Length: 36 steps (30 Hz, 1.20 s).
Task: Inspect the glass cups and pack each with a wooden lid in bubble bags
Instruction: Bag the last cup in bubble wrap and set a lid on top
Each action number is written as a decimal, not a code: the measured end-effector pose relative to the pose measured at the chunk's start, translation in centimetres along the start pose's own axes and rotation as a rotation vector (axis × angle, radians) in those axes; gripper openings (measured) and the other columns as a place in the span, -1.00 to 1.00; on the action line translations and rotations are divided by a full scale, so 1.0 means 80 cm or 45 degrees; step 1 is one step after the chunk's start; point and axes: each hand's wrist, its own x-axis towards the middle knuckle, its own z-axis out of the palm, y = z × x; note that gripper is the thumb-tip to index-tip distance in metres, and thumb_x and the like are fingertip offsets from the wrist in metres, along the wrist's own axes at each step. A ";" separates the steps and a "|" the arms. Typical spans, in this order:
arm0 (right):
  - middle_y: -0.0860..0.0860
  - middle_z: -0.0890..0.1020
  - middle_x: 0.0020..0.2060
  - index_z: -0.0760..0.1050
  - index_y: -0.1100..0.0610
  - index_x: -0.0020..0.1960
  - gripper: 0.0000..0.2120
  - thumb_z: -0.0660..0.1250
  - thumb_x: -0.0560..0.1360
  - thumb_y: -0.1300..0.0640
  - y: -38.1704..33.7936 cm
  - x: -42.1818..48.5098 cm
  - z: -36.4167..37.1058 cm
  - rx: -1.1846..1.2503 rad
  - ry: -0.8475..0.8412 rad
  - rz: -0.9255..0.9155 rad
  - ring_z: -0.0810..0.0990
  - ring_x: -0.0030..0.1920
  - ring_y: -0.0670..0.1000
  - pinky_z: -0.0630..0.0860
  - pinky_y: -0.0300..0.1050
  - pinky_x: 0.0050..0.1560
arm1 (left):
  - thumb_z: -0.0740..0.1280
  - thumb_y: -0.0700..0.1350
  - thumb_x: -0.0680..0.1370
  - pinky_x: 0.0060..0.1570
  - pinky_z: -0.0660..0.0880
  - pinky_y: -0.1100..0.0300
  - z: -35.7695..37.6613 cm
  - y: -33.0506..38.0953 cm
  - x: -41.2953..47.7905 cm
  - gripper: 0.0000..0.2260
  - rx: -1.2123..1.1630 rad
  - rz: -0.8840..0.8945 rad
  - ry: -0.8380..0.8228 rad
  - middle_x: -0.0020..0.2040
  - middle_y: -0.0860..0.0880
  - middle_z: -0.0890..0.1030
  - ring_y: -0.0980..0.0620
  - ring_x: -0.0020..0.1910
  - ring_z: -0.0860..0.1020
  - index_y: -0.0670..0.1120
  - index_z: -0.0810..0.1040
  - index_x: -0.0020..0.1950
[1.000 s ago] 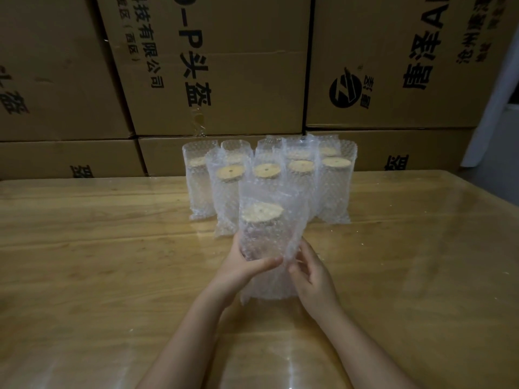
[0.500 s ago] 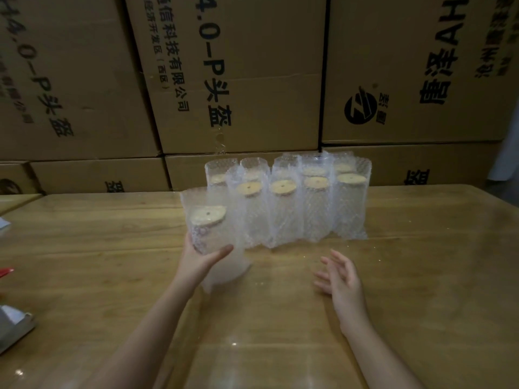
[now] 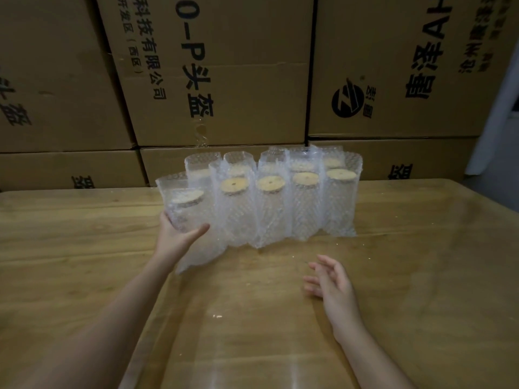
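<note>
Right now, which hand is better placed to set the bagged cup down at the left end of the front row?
Left. The left hand already grips the bagged cup beside the front row. The right hand is open and empty, low over the table.

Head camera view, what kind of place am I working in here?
Probably a warehouse or packing room. Stacked printed cardboard cartons fill the wall behind a wooden table, where a batch of bubble-bagged glass cups with wooden lids stands in rows, and the left hand holds one more bagged cup.
</note>
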 end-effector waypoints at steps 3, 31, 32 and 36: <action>0.09 0.59 -0.02 0.46 0.00 0.01 -0.83 0.22 0.58 0.27 0.001 0.001 0.000 -0.008 -0.007 -0.001 0.62 -0.23 0.02 0.55 -0.29 -0.37 | 0.60 0.00 0.29 0.19 0.44 0.04 0.009 -0.002 0.007 -0.08 0.015 0.043 0.022 0.32 -0.02 0.41 -0.03 0.24 0.45 -0.04 0.09 0.47; 0.09 0.60 -0.06 0.47 0.06 0.04 -0.85 0.23 0.57 0.29 0.003 0.000 -0.001 -0.014 -0.008 -0.004 0.62 -0.29 -0.06 0.55 -0.25 -0.37 | 0.54 -0.24 0.37 -0.03 0.41 0.11 0.028 -0.055 0.022 -0.58 0.557 0.103 -0.189 0.13 -0.19 0.61 -0.17 0.11 0.56 -0.20 0.54 0.19; 0.09 0.60 -0.06 0.47 0.06 0.04 -0.84 0.23 0.57 0.29 0.003 0.000 -0.002 -0.018 -0.007 -0.001 0.62 -0.30 -0.07 0.55 -0.25 -0.37 | 0.54 -0.23 0.37 -0.03 0.42 0.11 0.029 -0.055 0.022 -0.58 0.565 0.089 -0.180 0.13 -0.20 0.61 -0.18 0.11 0.56 -0.21 0.54 0.19; 0.07 0.61 -0.08 0.48 0.11 0.07 -0.85 0.23 0.57 0.29 0.003 0.000 -0.002 -0.017 -0.009 0.011 0.63 -0.31 -0.09 0.55 -0.24 -0.37 | 0.54 -0.23 0.37 -0.03 0.41 0.11 0.030 -0.057 0.021 -0.56 0.547 0.080 -0.159 0.13 -0.20 0.60 -0.19 0.11 0.56 -0.21 0.51 0.21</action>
